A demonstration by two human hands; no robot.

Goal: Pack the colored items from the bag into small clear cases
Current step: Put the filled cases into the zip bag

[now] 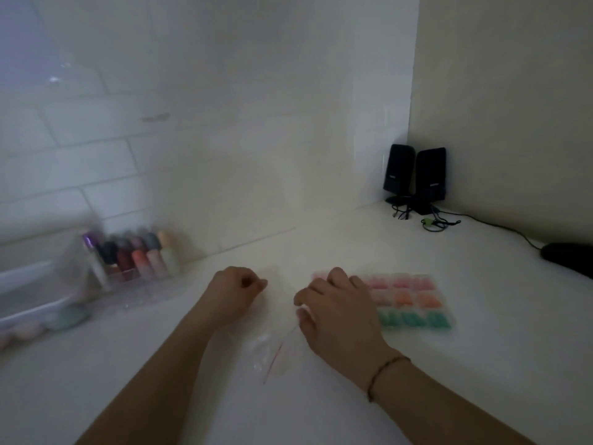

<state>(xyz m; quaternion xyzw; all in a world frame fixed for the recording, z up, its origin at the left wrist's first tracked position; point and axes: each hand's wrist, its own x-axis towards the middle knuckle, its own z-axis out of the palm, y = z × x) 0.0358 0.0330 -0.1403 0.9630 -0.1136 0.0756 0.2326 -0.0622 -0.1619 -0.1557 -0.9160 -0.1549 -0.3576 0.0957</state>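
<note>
A clear zip bag (272, 351) with a red seal line lies on the white table between my forearms. My right hand (333, 313) hovers over its far end with fingers curled, thumb and forefinger close together at the bag's edge; blur hides whether they pinch it. My left hand (236, 292) is curled into a loose fist left of the bag, with nothing visible in it. Right of my right hand lies a grid of small clear cases (407, 300) filled with pink, orange and green items, partly covered by my fingers.
A clear organiser with coloured bottles (134, 258) stands at the left by the tiled wall, next to a clear tray (29, 300) and pastel items (67, 319). Two black speakers (414, 175) with cables sit in the far right corner. A dark mouse (568, 256) lies at right.
</note>
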